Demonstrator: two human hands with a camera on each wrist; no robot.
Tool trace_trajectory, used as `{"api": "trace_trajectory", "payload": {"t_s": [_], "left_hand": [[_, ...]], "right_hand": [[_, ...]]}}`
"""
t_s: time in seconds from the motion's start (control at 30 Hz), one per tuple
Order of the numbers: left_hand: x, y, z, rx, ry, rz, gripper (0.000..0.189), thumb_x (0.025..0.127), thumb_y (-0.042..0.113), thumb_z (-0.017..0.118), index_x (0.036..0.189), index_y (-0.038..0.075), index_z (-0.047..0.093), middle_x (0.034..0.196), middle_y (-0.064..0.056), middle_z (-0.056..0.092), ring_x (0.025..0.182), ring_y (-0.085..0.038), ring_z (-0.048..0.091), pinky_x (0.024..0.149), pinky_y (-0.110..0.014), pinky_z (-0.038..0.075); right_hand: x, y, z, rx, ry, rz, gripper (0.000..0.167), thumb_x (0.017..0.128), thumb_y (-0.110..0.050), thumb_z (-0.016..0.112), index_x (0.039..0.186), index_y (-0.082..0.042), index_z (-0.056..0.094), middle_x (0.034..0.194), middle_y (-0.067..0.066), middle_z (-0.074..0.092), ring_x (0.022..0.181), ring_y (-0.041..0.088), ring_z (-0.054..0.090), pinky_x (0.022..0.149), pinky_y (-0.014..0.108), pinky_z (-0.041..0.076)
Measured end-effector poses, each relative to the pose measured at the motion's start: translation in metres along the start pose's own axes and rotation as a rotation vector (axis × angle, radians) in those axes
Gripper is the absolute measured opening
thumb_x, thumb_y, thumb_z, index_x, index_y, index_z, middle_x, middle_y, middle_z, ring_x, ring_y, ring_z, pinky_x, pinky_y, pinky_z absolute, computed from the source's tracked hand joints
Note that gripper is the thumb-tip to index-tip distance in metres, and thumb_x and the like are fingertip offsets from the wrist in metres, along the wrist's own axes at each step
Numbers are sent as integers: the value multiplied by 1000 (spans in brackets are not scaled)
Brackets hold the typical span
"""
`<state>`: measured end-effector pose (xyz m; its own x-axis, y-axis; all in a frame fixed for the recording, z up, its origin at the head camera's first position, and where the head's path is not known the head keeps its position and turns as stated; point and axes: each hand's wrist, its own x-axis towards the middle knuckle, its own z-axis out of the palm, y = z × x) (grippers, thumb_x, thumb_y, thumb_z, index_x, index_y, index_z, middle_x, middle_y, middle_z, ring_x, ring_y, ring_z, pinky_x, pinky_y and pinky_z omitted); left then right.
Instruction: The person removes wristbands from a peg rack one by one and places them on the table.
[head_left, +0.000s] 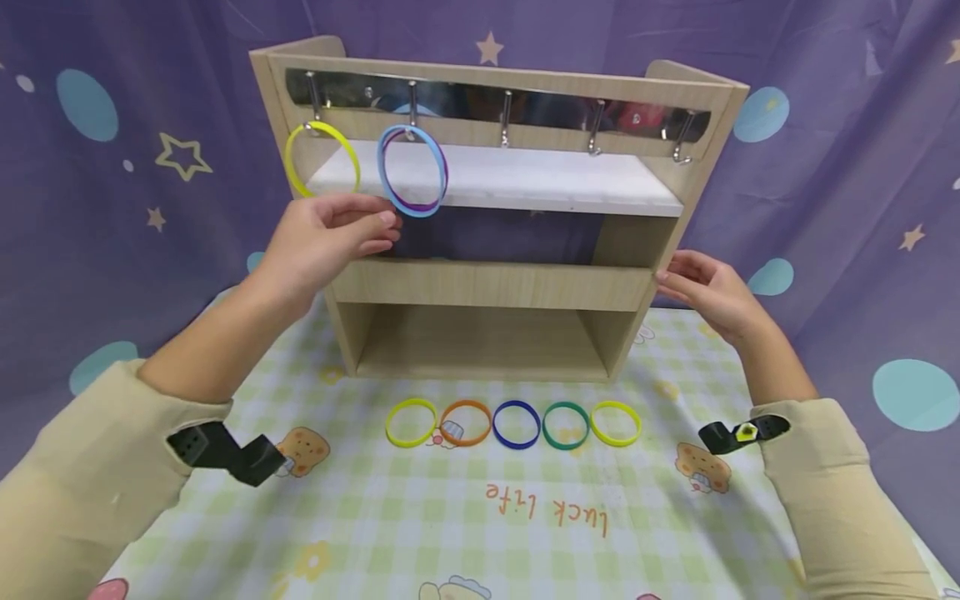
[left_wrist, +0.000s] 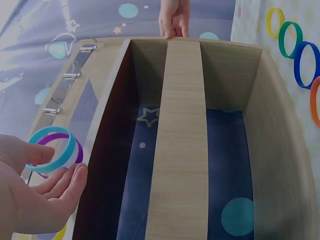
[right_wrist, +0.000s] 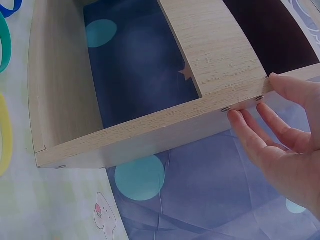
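A light blue ring (head_left: 383,171) and a purple ring (head_left: 446,179) hang together from the second hook of a wooden shelf unit (head_left: 487,283). My left hand (head_left: 330,237) is just below them, fingers loosely bent and fingertips right at their lower edge. In the left wrist view, its thumb overlaps the light blue ring (left_wrist: 67,137). A yellow ring (head_left: 352,158) hangs from the first hook, behind the left hand. My right hand (head_left: 708,292) touches the unit's right side panel, thumb at the front edge and fingertips against the outer face (right_wrist: 245,120).
Three more hooks (head_left: 506,121) line the metal strip to the right. On the checked tablecloth (head_left: 420,517) in front of the unit lies a row of rings: yellow (head_left: 388,429), orange (head_left: 442,421), blue (head_left: 495,425), green (head_left: 546,425) and yellow (head_left: 638,425). A purple curtain (head_left: 135,225) hangs behind.
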<state>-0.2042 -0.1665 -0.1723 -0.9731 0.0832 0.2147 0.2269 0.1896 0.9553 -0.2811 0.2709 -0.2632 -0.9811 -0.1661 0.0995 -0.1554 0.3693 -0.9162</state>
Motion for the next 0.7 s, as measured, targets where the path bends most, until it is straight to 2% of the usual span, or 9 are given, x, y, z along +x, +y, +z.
{"api": "trace_trajectory", "payload": {"t_s": [0.1, 0.3, 0.47, 0.57, 0.7], "left_hand": [[2, 3, 3, -41, 10, 20, 39, 91, 13, 65, 121, -9, 55, 83, 11, 71, 81, -2, 69, 79, -15, 59], [2, 6, 10, -146, 53, 38, 32, 89, 10, 66, 114, -8, 58, 80, 6, 72, 78, -6, 70, 77, -17, 60], [4, 6, 15, -249, 114, 98, 19, 88, 7, 68, 102, -3, 61, 76, 3, 71, 70, -8, 70, 72, -18, 61], [6, 6, 17, -283, 167, 135, 12, 87, 3, 68, 97, -2, 64, 75, 2, 70, 65, -9, 69, 70, -19, 62], [7, 8, 18, -292, 195, 157, 9, 86, 0, 67, 95, -2, 65, 74, 1, 70, 63, -9, 68, 67, -19, 62]], "right_hand": [[0, 0, -1, 15, -16, -13, 45, 95, -23, 61, 131, -5, 42, 104, -16, 56, 96, -5, 58, 82, 7, 54], [1, 1, -1, 29, -20, -6, 56, 95, -23, 61, 138, 1, 35, 107, -13, 53, 96, -6, 57, 82, 6, 53], [0, 0, 1, 39, -14, 0, 56, 94, -22, 61, 138, 3, 35, 106, -13, 54, 95, -6, 58, 82, 7, 54], [0, -1, 1, 34, -6, 3, 54, 94, -23, 61, 136, 2, 37, 105, -14, 55, 95, -6, 58, 82, 8, 54], [0, -1, 1, 17, -5, 3, 53, 95, -24, 61, 136, 0, 38, 105, -15, 55, 95, -6, 58, 83, 8, 54]]}}
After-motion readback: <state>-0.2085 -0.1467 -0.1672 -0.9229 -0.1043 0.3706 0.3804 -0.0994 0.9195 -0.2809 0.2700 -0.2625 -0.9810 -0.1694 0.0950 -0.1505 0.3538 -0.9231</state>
